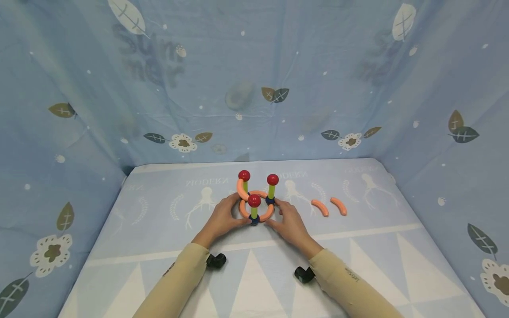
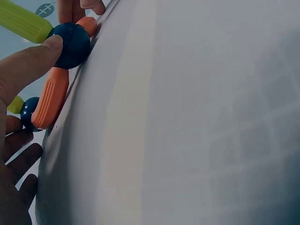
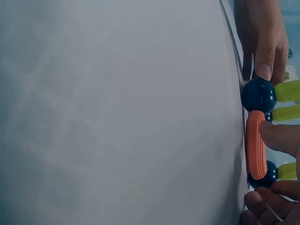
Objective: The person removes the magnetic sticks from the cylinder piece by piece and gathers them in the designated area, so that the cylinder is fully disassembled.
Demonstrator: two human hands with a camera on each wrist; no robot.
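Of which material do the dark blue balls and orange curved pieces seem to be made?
Dark blue balls: probably hard, glossy plastic, given their bright highlights.
Orange curved pieces: likely plastic too, duller, with moulded-looking ridges; rubber possible.

Blue cloth [image 1: 254, 57] hangs behind the tabletop [image 1: 151, 229] and along its left and right sides, printed with leaves [image 1: 61, 110] and flowers [image 1: 183, 143]. Across the tabletop runs a white stripe [image 1: 377, 230]; pale triangles [image 1: 251, 291] mark the tabletop's near part.
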